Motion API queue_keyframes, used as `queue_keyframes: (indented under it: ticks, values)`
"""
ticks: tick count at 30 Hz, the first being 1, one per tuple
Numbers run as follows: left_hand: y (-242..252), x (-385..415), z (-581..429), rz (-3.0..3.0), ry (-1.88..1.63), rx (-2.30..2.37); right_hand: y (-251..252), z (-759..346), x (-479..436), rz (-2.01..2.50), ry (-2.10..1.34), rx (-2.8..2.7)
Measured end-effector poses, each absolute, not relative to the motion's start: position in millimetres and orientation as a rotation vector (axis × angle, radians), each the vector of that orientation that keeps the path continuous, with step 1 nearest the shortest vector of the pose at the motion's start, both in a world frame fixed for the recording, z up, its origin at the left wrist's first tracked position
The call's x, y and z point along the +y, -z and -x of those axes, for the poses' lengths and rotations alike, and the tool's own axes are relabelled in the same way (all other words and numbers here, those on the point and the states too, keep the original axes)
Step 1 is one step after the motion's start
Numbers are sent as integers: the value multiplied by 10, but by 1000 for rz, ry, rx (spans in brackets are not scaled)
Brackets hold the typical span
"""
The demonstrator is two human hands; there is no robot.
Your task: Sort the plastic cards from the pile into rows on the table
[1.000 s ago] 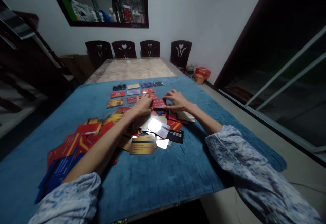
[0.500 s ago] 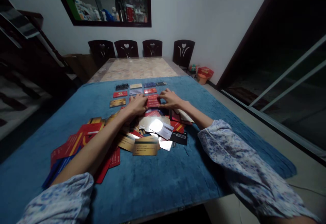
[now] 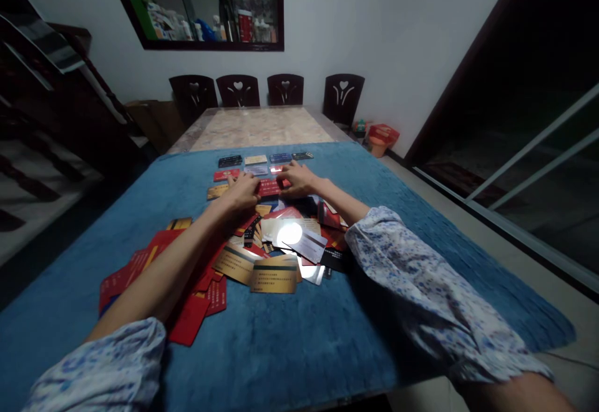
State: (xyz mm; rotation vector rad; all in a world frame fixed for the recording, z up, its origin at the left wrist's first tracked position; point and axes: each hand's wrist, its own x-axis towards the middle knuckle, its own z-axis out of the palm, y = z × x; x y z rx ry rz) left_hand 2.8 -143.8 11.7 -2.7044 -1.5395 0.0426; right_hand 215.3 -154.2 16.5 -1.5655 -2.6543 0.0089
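Note:
Between my two hands is a red card (image 3: 269,188) with pale print, just above the far side of a loose heap of cards (image 3: 274,225). My left hand (image 3: 243,191) has its fingers closed at the card's left edge. At the opposite edge, my right hand (image 3: 299,180) grips with thumb and fingers. Beyond them lie cards set out in rows, among them a black card (image 3: 230,161), a cream card (image 3: 256,160) and a red card (image 3: 226,175). A gold card (image 3: 217,192) is partly hidden by my left hand.
Red cards (image 3: 187,319) spread under my left forearm. Nearer me lies a gold card (image 3: 276,274) beside a silvery card (image 3: 306,245). A blue cloth (image 3: 299,349) covers the near part of the table; chairs (image 3: 344,97) stand beyond its far end.
Both hands have shifted left over the cards with the red card between them. The view has turned slightly, so the room sits a little further right.

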Motion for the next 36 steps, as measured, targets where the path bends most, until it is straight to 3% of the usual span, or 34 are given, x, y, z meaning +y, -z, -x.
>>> queue_keyframes:
  ticks: [36]
  values:
    - [-75, -908, 45, 2544, -329, -1714, 28, -1588, -857, 1810, 102, -2727]
